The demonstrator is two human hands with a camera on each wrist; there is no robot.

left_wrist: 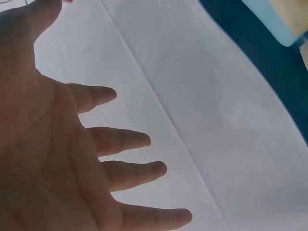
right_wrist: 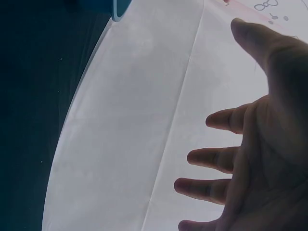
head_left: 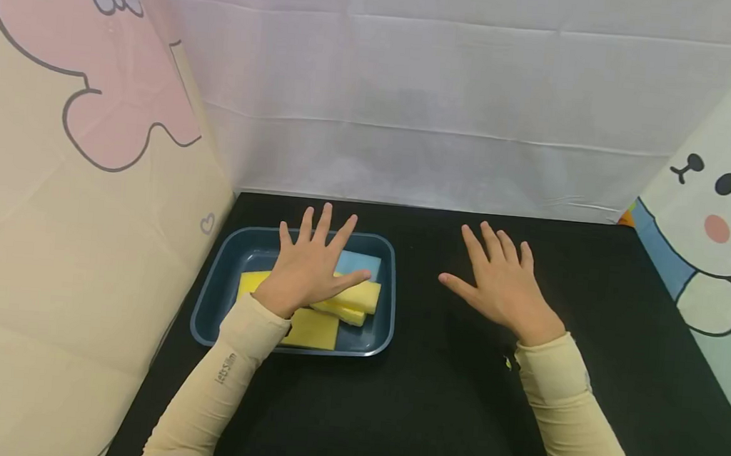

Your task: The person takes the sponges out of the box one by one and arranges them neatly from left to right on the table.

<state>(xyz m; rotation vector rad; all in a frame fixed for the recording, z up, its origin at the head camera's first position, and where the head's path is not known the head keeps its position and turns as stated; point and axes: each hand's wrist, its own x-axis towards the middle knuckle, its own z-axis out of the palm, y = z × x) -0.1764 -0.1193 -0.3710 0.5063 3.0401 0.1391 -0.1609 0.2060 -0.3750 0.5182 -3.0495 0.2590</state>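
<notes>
My left hand is held over a dark blue tray, palm down with fingers spread, and holds nothing. In the tray lie several yellow pieces and a light blue piece; they look like folded cloths or sponges, and I cannot tell which. My hand and wrist hide part of them. To the right of the tray, my right hand hovers above the black table, fingers straight and apart, holding nothing. Both wrist views show bare palms, with the light blue piece at the left wrist view's top right corner.
The black tabletop extends in front and to the right of the tray. A white sheet hangs behind it. Cartoon-printed cloths stand at the left and right. A tiny yellowish speck shows beside the right cuff.
</notes>
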